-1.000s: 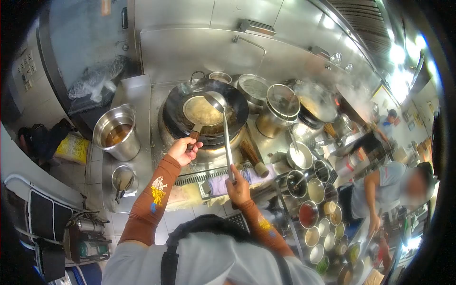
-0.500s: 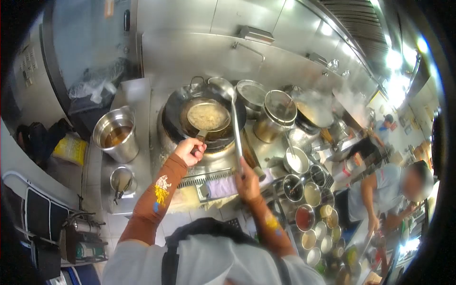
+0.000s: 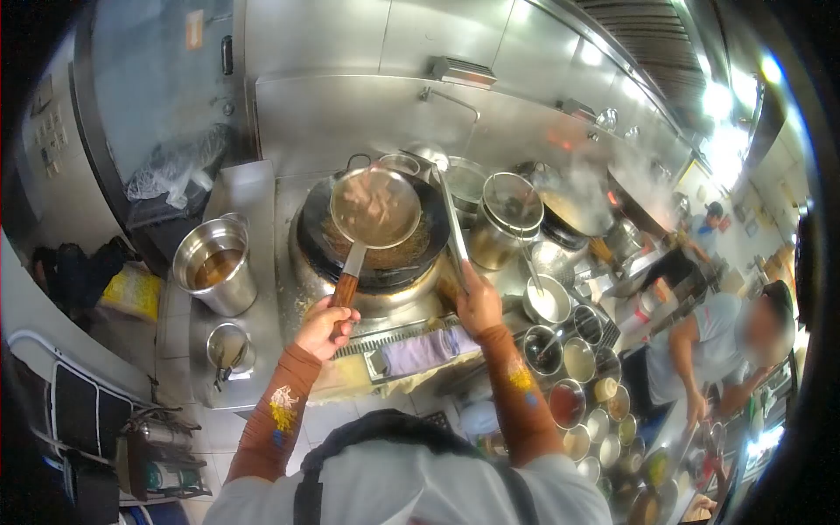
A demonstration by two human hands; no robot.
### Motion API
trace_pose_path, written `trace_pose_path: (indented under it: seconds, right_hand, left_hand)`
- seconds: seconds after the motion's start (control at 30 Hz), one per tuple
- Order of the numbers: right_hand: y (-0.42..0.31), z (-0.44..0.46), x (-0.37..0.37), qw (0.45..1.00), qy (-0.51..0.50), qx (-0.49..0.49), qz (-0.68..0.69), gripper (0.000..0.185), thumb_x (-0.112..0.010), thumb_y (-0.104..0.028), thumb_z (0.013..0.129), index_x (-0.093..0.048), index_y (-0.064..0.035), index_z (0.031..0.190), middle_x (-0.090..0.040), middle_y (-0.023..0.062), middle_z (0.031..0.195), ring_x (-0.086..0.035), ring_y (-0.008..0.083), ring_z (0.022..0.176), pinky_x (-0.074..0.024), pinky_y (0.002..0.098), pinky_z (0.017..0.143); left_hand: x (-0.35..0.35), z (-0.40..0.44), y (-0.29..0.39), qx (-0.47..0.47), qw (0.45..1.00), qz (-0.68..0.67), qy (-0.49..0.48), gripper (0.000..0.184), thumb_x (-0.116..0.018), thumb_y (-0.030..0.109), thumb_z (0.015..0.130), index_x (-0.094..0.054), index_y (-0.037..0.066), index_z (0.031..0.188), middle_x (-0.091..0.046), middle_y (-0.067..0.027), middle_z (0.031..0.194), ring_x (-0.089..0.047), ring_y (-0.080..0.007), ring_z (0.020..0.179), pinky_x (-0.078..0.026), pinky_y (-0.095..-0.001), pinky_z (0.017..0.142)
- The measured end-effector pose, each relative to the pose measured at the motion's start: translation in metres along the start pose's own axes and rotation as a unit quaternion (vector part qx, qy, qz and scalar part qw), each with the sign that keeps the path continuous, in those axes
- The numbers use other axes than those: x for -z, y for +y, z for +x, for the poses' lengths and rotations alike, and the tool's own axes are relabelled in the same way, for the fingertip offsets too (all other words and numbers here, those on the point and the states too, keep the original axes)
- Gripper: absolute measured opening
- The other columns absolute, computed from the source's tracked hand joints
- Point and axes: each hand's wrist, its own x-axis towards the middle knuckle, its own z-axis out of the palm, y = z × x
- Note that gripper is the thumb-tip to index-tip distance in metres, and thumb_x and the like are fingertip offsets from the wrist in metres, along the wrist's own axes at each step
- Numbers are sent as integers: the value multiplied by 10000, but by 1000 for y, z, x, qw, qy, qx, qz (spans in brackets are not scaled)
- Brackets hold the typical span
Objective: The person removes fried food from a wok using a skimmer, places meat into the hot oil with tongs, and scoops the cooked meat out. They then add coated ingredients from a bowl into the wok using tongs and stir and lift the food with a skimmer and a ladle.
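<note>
My left hand is closed round the wooden handle of a round mesh strainer. Brownish strips that look like meat lie in the strainer, which is over a dark wok on the burner. Part of the wok's liquid shows below the mesh. My right hand grips a long metal ladle, its bowl end up and to the right of the wok, near several metal containers at the back.
A steel pot of brown liquid stands left, with a small container nearer me. Stacked strainers on a pot sit right of the burner. Several sauce bowls fill the right side. A steaming wok and a co-worker are farther right.
The strainer has come up out of the bubbling liquid, now showing the strips. My left hand has moved down and left along with the handle; the right hand and ladle have shifted right.
</note>
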Motion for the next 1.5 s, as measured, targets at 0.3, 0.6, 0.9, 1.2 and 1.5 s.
trace_pose_path:
  seconds: [0.3,0.6,0.9,1.2,1.5]
  right_hand:
    - [5,-18,-17,994,-101,-10,-26,617,-569,-50,781,-434,-69,1382,-623,236,909,-606,429,818,-494,439,717]
    - [-36,-23,-19,956,-137,-102,237,548,-570,-61,776,-498,-30,1318,-597,288,1124,-615,391,1019,-489,395,865]
    - [-53,-7,11,980,1,-60,188,586,-604,-97,807,-436,64,1345,-555,85,626,-497,116,552,-438,293,547]
    - [-81,-19,-17,379,-155,-374,832,152,-564,-56,892,-489,-5,1013,-566,57,784,-540,93,581,-466,200,472]
    - [-91,-1,40,464,-164,-331,806,406,-538,-19,884,-416,-20,1271,-578,54,830,-527,64,595,-446,192,456]
  left_hand:
    - [2,2,3,23,999,-23,16,233,-540,37,860,-481,63,1084,-613,-88,843,-511,-87,588,-369,-216,416]
    - [-5,16,4,26,999,-39,-11,193,-572,52,842,-513,53,1026,-612,-95,859,-501,-82,591,-374,-209,419]
    - [-32,18,19,6,998,60,11,287,-545,41,847,-469,64,1123,-599,-82,849,-493,-88,572,-351,-215,401]
    - [-25,23,-16,24,999,25,39,255,-533,30,836,-466,43,1082,-591,-101,825,-502,-110,570,-363,-239,394]
    - [8,-6,-12,-43,994,30,97,284,-540,35,843,-453,75,1110,-595,-103,884,-505,-92,546,-360,-218,370]
